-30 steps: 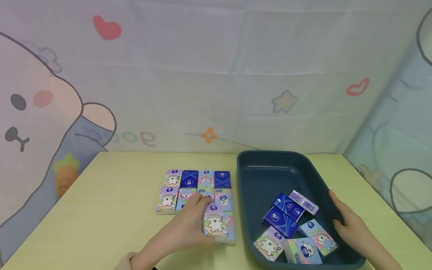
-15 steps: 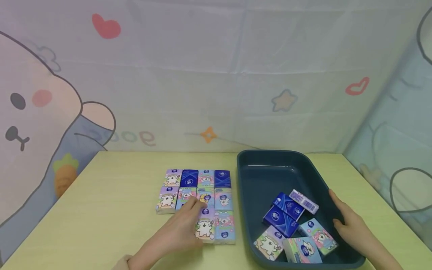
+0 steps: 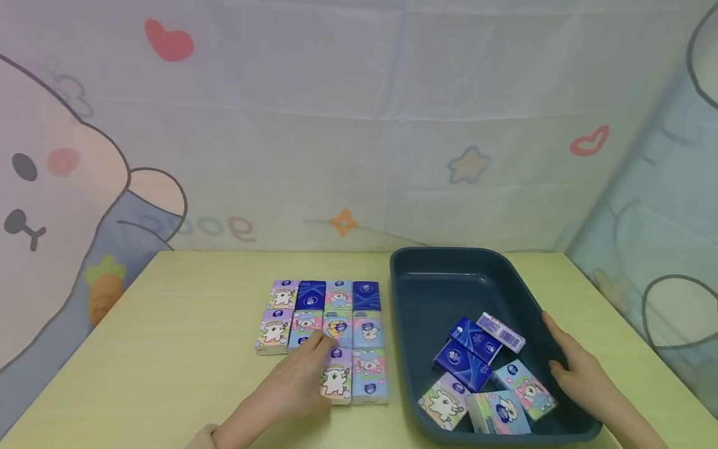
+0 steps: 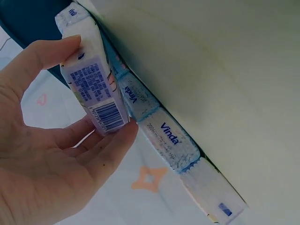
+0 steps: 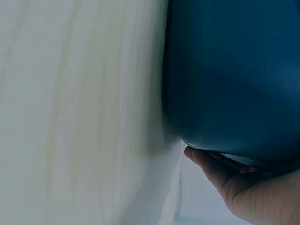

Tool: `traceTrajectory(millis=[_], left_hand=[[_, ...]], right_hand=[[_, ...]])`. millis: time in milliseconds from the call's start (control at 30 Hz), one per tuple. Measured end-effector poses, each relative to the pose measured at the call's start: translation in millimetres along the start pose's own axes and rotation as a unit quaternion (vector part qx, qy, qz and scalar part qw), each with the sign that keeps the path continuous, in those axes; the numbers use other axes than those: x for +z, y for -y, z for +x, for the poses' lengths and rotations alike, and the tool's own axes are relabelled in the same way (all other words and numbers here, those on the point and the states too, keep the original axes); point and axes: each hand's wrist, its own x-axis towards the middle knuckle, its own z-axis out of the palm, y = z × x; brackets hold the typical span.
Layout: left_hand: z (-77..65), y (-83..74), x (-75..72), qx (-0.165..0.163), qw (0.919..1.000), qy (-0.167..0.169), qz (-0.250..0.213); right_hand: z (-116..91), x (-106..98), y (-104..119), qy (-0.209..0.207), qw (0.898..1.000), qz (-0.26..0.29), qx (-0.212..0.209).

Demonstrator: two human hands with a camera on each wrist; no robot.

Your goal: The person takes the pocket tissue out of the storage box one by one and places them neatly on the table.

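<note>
My left hand [image 3: 297, 381] pinches a purple pocket tissue pack [image 3: 336, 381] with a white cartoon dog on it, at the front of a block of packs. In the left wrist view, the thumb and fingers span this tissue pack [image 4: 91, 79], which leans a little away from the neighbouring Vinda packs [image 4: 168, 138]. Beside it lies a pink-and-blue pack [image 3: 369, 377]. My right hand [image 3: 586, 380] holds the right side of a dark teal tub [image 3: 449, 251], thumb over the rim. The right wrist view has its fingers [image 5: 215, 171] against the tub's outer wall [image 5: 234, 70].
Two rows of packs, blue ones [image 3: 311, 295] among patterned ones [image 3: 275, 327], lie behind the held pack. Inside the tub are several more, including dark blue packs [image 3: 462, 365] and a patterned pack [image 3: 443, 402]. A cartoon-printed cloth [image 3: 280, 125] hangs behind the table [image 3: 196, 324].
My left hand has brought the purple pack left and down, from overlapping the pink-and-blue pack to beside it in the front row. The right hand stays on the tub.
</note>
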Motion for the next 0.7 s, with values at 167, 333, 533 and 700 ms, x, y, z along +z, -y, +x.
traceTrajectory(millis=[167,333,533,700], left_hand=[[0.3,0.5,2.6,0.012,0.9993,-0.014,0.033],[1.2,1.2,2.6,0.015,0.9978,-0.025,0.06],[2.2,2.4,2.4,0.007,0.9992,-0.015,0.038],[3.0,2.5,3.4,-0.005,0.9999,-0.006,0.013]], right_hand=[[0.7,0.0,1.1,0.003,1.0,0.003,0.006],[1.7,-0.5,2.6,-0.003,1.0,0.003,0.0],[3.2,-1.1,4.1,0.001,1.0,-0.003,0.005],[1.6,-1.3,3.7,0.008,1.0,-0.001,0.011]])
